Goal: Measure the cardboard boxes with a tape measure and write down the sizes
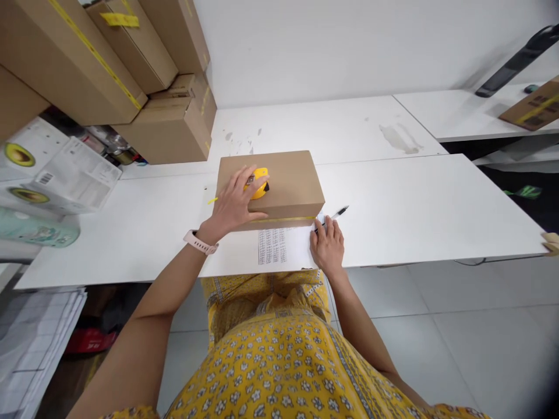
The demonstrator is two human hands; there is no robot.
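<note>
While the left hand (233, 203) has its grip curled over a yellow tape measure (261, 190) on top of the cardboard box (292, 174), its thumb is spread apart. By the printed sheet (297, 247) on the bench (402, 215), the right hand (329, 249) bends its fingers at a pen (341, 211); whether that grip pinches it, I cannot tell

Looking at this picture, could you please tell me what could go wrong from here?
The rounded yellow-and-black tape measure at the left hand might slide off the brown rectangular cardboard box if the box tips. The white printed paper sheet seems to run partly under the box, so dragging either could crease it. The slim dark pen by the right hand may roll away if nudged.
</note>
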